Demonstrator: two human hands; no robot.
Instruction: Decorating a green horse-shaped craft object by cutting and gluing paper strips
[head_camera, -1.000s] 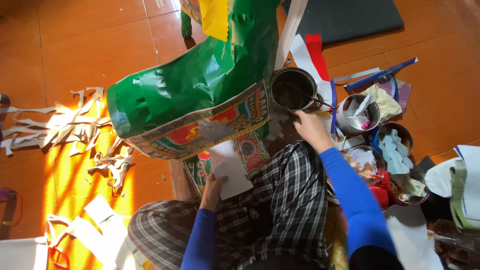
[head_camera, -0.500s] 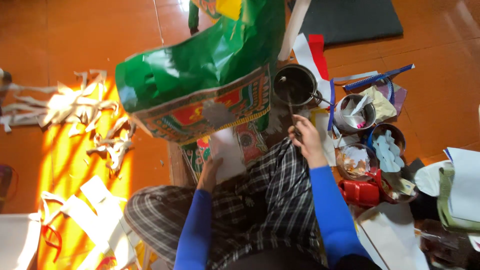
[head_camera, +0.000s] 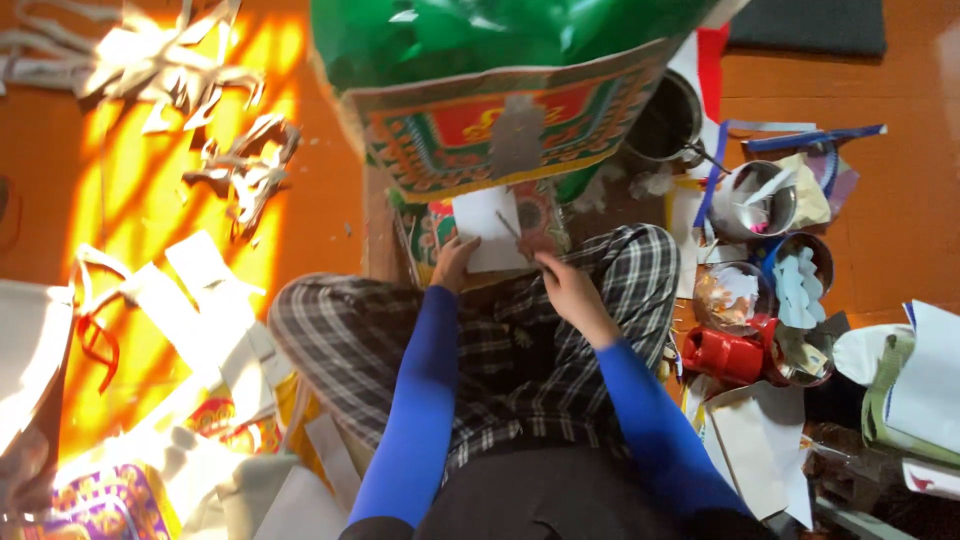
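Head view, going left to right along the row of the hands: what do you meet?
Paper strips → left hand → white sheet → right hand → red mug → green strap

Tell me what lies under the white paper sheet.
The white paper sheet rests on a red-and-green patterned panel across the plaid-trousered lap. The left hand steadies it; whatever the sheet covers stays hidden.

Green shiny sheet (head_camera: 500, 35), white paper (head_camera: 487, 225), blue sleeves (head_camera: 420, 400), black-and-white plaid trousers (head_camera: 500, 340), orange floor (head_camera: 330, 230), red mug (head_camera: 722, 353)
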